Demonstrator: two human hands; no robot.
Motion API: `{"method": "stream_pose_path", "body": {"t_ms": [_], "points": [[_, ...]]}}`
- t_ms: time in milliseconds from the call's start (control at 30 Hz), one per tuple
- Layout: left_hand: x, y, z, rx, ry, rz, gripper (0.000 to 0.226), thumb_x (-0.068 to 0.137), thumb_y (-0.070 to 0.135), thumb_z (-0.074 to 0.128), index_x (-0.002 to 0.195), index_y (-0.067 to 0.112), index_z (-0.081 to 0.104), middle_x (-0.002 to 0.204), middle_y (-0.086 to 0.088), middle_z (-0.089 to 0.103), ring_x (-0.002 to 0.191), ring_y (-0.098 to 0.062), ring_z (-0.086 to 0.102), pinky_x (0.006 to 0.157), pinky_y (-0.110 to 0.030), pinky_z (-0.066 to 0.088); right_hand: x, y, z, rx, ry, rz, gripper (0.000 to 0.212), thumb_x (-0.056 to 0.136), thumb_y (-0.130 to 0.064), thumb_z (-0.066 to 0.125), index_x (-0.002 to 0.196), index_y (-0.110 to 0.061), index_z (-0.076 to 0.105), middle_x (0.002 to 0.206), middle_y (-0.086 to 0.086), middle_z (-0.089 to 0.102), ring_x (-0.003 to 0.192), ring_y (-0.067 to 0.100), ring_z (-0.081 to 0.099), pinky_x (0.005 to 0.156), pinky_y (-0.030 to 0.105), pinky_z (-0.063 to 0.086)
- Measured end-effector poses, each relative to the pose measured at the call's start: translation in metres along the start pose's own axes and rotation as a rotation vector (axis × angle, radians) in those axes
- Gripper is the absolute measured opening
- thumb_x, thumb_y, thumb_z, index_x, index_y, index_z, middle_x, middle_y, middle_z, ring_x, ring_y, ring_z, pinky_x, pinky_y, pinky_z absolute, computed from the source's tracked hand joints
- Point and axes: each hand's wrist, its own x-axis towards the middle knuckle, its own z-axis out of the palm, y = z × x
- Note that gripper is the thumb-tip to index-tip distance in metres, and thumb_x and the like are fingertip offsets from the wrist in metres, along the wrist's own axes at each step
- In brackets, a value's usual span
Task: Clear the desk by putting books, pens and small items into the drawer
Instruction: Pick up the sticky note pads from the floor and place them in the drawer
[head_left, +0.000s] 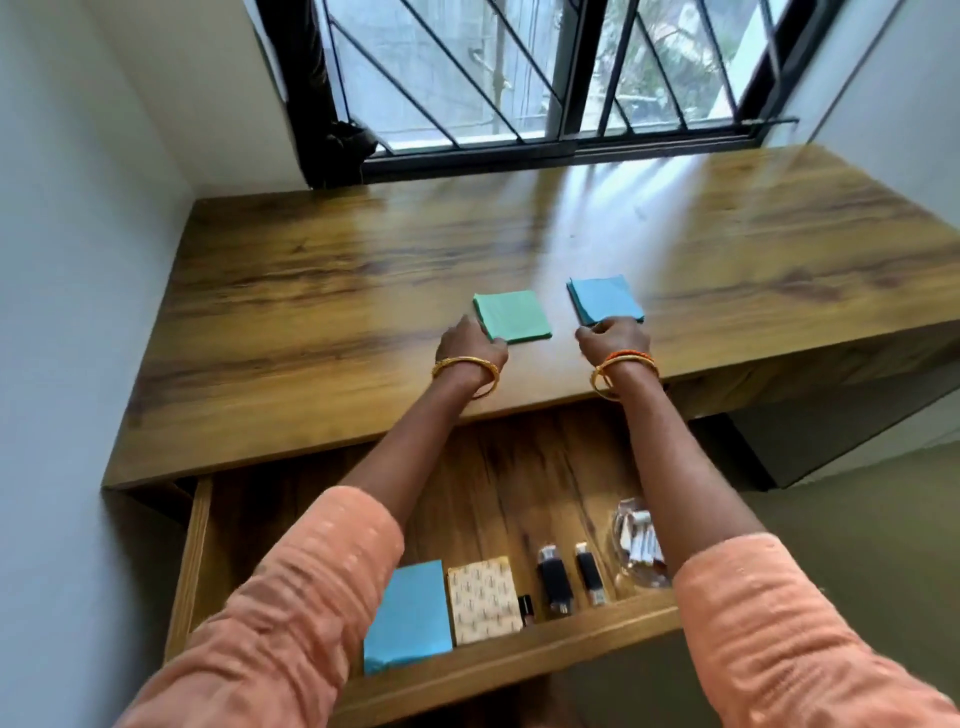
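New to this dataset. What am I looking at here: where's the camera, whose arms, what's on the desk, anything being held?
There is one picture, from a wide-angle camera worn on a person's head, looking forward and down. There is no robot: the arms in orange sleeves are the wearer's own.

On the wooden desk under the window lie two square paper pads. The left hand touches the near corner of the green pad; the right hand is at the near edge of the blue pad. Neither pad is lifted, and a firm grip cannot be told.

Below, the open drawer already holds a blue notepad, a patterned pad, two black USB sticks and a clear bag of small white items.
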Motion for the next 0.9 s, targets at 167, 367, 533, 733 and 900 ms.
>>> {"method": "stream_pose_path", "body": {"t_ms": [167,367,533,733,900], "points": [[0.057,0.029,0.037,0.056,0.043,-0.171,0.079,0.086,0.043,0.06,0.141,0.003,0.02,0.144,-0.02,0.03,0.133,-0.034,0.03,0.103,-0.044,0.034,0.069,-0.003,-0.018,-0.197,0.067,0.111,0.074,0.085,-0.042,0.062,0.136,0.002,0.031,0.141,0.025,0.032,0.132,0.039,0.029,0.106,0.041,0.031],[0.101,0.062,0.071,0.254,0.184,-0.317,0.095,0.074,0.051,0.07,0.142,0.005,0.022,0.135,-0.015,0.033,0.124,-0.028,0.035,0.093,-0.04,0.041,0.126,-0.015,-0.01,-0.349,-0.093,0.111,0.091,0.072,-0.048,0.076,0.138,-0.002,0.033,0.145,0.021,0.027,0.135,0.035,0.027,0.107,0.043,0.032],[0.117,0.071,0.074,0.123,0.123,-0.481,0.09,0.068,0.036,0.082,0.134,0.006,0.03,0.13,-0.013,0.037,0.12,-0.027,0.039,0.093,-0.04,0.04,0.141,-0.019,-0.003,-0.288,-0.178,0.243,0.111,0.061,-0.041,0.086,0.14,0.0,0.021,0.145,0.021,0.029,0.135,0.034,0.03,0.107,0.043,0.033],[0.119,0.072,0.068,0.059,0.011,-0.558,0.105,0.05,0.044,0.089,0.131,0.006,0.034,0.134,-0.013,0.037,0.125,-0.026,0.037,0.1,-0.035,0.038,0.156,-0.007,-0.009,-0.127,-0.265,0.252,0.081,0.066,-0.027,0.085,0.131,-0.004,0.043,0.133,0.017,0.052,0.124,0.035,0.046,0.097,0.043,0.046],[0.12,0.065,0.072,-0.09,0.057,-0.558,0.091,0.064,0.042,0.082,0.133,0.012,0.031,0.134,-0.01,0.038,0.127,-0.024,0.037,0.105,-0.032,0.034,0.153,-0.002,-0.016,0.021,-0.284,0.227,0.052,0.08,-0.015,0.072,0.126,0.0,0.052,0.118,0.012,0.06,0.103,0.029,0.058,0.08,0.033,0.048]]}}
